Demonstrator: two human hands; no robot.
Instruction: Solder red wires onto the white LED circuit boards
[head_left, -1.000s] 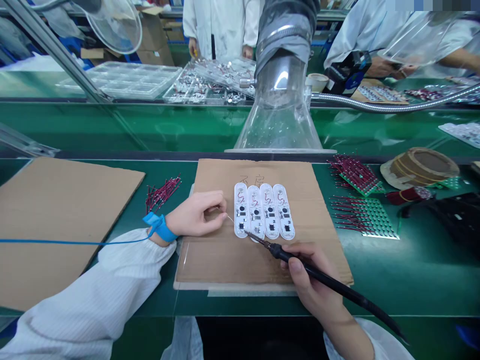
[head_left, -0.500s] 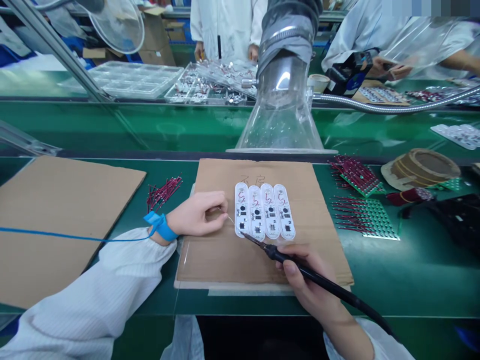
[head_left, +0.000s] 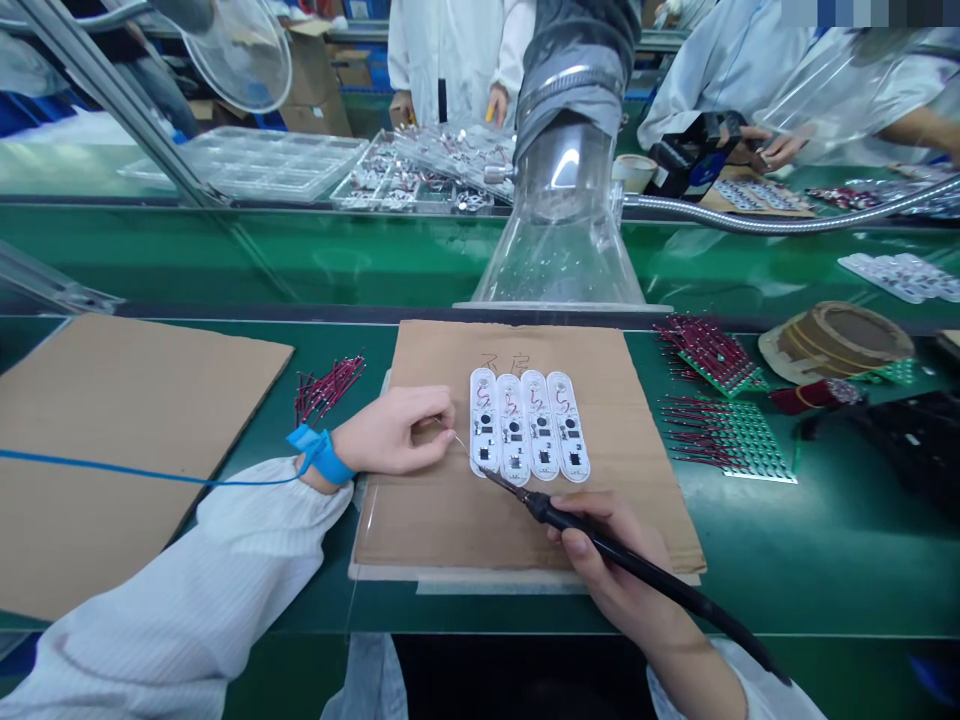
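Several white oval-ended circuit boards (head_left: pixel 514 425) lie side by side on a brown cardboard sheet (head_left: pixel 435 530). My left hand (head_left: pixel 397 430), with a blue strap (head_left: pixel 322 455) round the wrist, pinches a thin solder wire (head_left: pixel 461 440) whose end reaches the lower part of the leftmost board. My right hand (head_left: pixel 619 560) is closed around a black soldering iron (head_left: pixel 555 512). The iron's tip is at the bottom edge of that same board, close to the wire's end. Whether tip and wire touch is too small to tell.
Dark red wires (head_left: pixel 326 388) lie left of the boards, beside another cardboard sheet (head_left: pixel 112 450). A clear extraction hood (head_left: pixel 562 250) stands behind. Green boards with red wires (head_left: pixel 750 440), a round tan object (head_left: pixel 840 340) and black equipment (head_left: pixel 915 440) sit right. People work beyond.
The iron and my right hand have shifted very slightly left. My left hand stays in place with the wire. Across the bench, a person's hands have moved a little.
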